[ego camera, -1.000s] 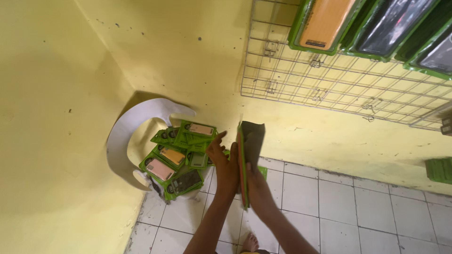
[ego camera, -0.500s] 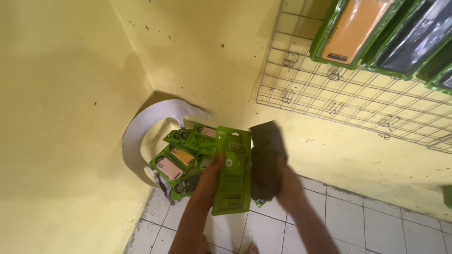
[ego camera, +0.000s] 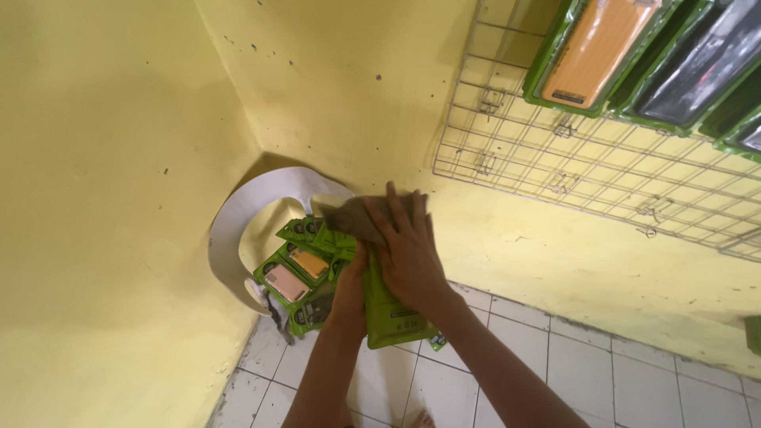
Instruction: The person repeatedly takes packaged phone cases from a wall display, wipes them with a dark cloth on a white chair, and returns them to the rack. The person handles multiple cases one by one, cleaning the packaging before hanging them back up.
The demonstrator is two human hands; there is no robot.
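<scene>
My left hand [ego camera: 349, 287] grips a flat green package [ego camera: 390, 319] by its left edge and holds it up in front of me. My right hand [ego camera: 408, 252] lies spread over the package's face, pressing a dark grey cloth [ego camera: 355, 218] against its upper part. The cloth sticks out past my fingertips. Most of the package front is hidden under my right hand. Just behind both hands, a pile of similar green packages [ego camera: 295, 276] with orange, pink and dark inserts lies on a white plastic chair [ego camera: 238, 230] in the wall corner.
A white wire grid [ego camera: 555, 158] hangs on the yellow wall at the upper right, carrying green packages [ego camera: 594, 51] with orange and black inserts along its top. White floor tiles [ego camera: 626, 372] run below. Another green item [ego camera: 753, 333] shows at the right edge.
The package and cloth were held side by side; now my right hand has moved left and laid the cloth flat on the package. The view has tilted up slightly.
</scene>
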